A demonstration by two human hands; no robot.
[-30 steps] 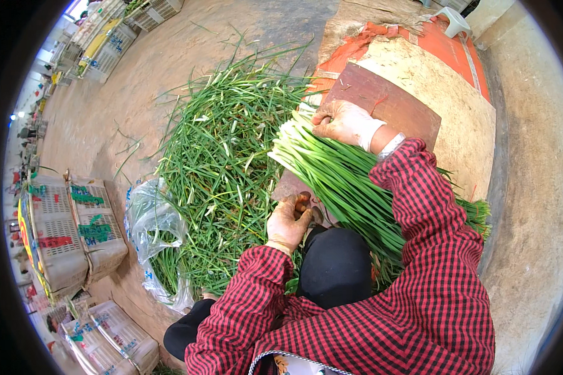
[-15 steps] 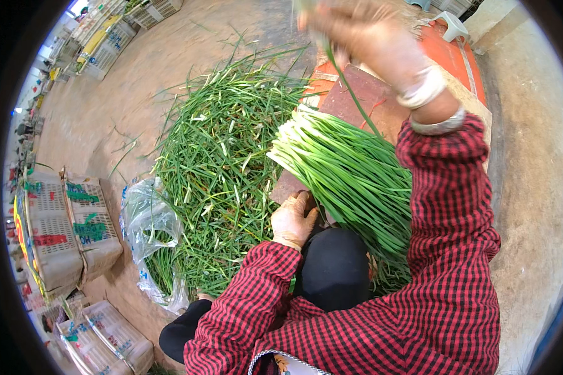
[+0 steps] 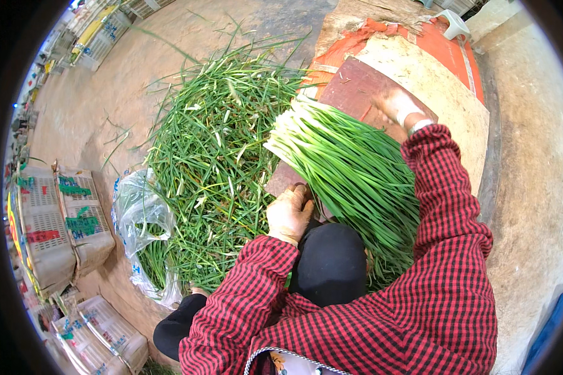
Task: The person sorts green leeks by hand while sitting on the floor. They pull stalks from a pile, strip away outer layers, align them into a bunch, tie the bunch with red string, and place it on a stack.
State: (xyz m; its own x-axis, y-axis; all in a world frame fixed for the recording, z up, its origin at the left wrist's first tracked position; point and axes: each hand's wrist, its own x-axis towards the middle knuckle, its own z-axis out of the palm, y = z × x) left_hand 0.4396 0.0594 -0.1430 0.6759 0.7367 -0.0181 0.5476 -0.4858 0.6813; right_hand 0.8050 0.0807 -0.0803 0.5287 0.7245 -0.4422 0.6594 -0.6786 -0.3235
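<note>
A thick bunch of garlic chives (image 3: pixel 350 156) lies across a reddish-brown board (image 3: pixel 350 81), pale ends to the left, green leaves trailing right and toward my knee. At the board's near left edge my left hand (image 3: pixel 289 214) is closed, its fingers curled beside the bunch; what they grip is hidden. On the far side of the bunch, my right hand (image 3: pixel 397 107) is low over the board, smeared by motion, close to a thin red string (image 3: pixel 367 112). Whether its fingers hold anything does not show. Left of the board spreads a large heap of loose chives (image 3: pixel 219 156).
A clear plastic bag (image 3: pixel 147 212) with chives in it lies at the heap's left edge. Crates (image 3: pixel 62 219) line the left side. Under the board are a pale sheet (image 3: pixel 413 69) and orange material (image 3: pixel 450 53). A white stool (image 3: pixel 453 25) stands far right.
My right hand has come down from above the far edge to the board beyond the bunch. The long chive it held is no longer in it. My left hand stays at the board's edge.
</note>
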